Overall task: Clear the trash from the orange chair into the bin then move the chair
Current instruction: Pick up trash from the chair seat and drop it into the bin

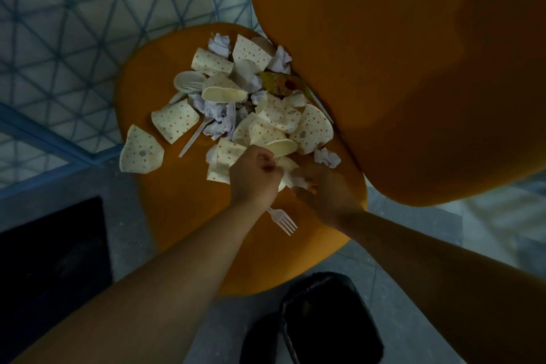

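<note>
The orange chair [165,204] fills the middle of the view, its tall back [413,53] at the right. A heap of trash covers the seat: several crushed dotted paper cups [177,120], crumpled white paper balls [220,44], a white plate [189,81], a yellow wrapper [280,84] and plastic forks [285,223]. My left hand [254,177] and my right hand [322,189] meet at the near edge of the heap. Both pinch the same crumpled white paper scrap [291,177]. The bin [322,322], lined with a black bag, stands on the floor below the chair's front edge.
A blue lattice-patterned wall panel [74,23] runs along the left and behind the chair. A dark rectangular object [53,269] lies on the grey floor at lower left. One flattened dotted cup [140,152] lies apart at the seat's left edge.
</note>
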The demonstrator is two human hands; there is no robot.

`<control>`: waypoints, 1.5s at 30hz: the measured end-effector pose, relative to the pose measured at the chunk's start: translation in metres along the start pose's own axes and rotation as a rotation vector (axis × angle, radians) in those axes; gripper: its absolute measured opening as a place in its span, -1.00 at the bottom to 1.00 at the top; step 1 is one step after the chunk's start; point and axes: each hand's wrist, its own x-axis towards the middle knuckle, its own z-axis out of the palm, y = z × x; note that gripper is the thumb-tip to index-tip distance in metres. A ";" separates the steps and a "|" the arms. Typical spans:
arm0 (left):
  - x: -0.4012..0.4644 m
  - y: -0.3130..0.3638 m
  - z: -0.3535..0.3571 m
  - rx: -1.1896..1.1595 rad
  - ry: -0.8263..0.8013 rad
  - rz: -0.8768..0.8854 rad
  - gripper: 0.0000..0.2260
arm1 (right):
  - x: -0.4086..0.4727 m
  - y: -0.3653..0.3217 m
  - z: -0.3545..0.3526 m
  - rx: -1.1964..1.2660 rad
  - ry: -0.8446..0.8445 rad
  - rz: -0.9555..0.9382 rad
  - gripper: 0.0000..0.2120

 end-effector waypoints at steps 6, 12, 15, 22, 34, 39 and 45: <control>-0.027 0.001 0.006 -0.098 -0.020 -0.108 -0.91 | -0.032 0.000 -0.002 -0.129 0.018 -0.040 -0.70; -0.046 0.007 0.007 -0.129 -0.053 0.025 -0.86 | -0.043 -0.006 -0.011 -0.120 0.143 -0.150 -0.91; -0.052 0.004 0.006 -0.066 -0.109 0.122 -0.69 | -0.043 -0.008 -0.014 -0.123 0.145 -0.131 -0.90; -0.052 -0.002 0.008 0.167 -0.035 0.352 -0.67 | -0.049 -0.005 -0.021 -0.051 0.149 -0.132 -0.85; -0.075 0.006 0.012 0.082 -0.011 0.327 -0.60 | -0.085 -0.027 -0.056 0.099 0.264 -0.122 -0.89; -0.109 -0.001 0.016 0.118 -0.142 0.266 -0.73 | -0.114 -0.015 -0.059 0.080 0.261 -0.105 -0.87; -0.154 -0.013 0.006 0.161 -0.107 0.372 -0.87 | -0.163 0.010 -0.063 -0.046 0.328 -0.082 -0.90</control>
